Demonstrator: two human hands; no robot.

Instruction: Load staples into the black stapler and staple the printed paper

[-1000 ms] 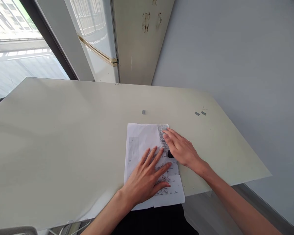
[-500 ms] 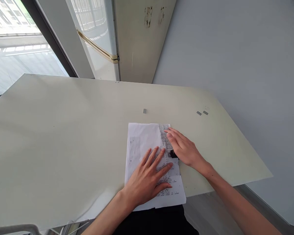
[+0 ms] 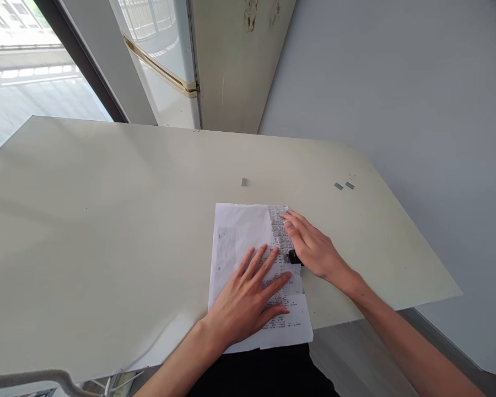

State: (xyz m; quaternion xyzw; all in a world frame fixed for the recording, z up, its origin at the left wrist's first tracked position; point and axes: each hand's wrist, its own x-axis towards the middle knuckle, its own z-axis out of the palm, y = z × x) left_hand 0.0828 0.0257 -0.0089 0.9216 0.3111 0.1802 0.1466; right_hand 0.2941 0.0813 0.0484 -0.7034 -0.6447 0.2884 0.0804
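A white sheet of printed paper (image 3: 243, 220) lies on the table near its front edge. My left hand (image 3: 250, 292) presses flat on the sheet with its fingers spread. At the sheet's right edge, my right hand (image 3: 314, 245) is curled over a small black roller stamp (image 3: 294, 257); most of it is hidden under the palm. A dense dark patterned band (image 3: 278, 223) runs down the sheet's upper right, beside my right fingertips. Rows of small print show below it, partly covered by my left hand.
The pale table (image 3: 107, 220) spreads around the sheet. One small grey strip (image 3: 244, 182) lies beyond the paper, and two more grey strips (image 3: 344, 186) lie to the right. A fridge (image 3: 231, 71), a window (image 3: 28, 66) and a grey wall (image 3: 376, 71) stand behind.
The view has tipped slightly downward, so the table appears higher. My right hand and the black stamp have shifted slightly right on the sheet; my left hand stays in place.
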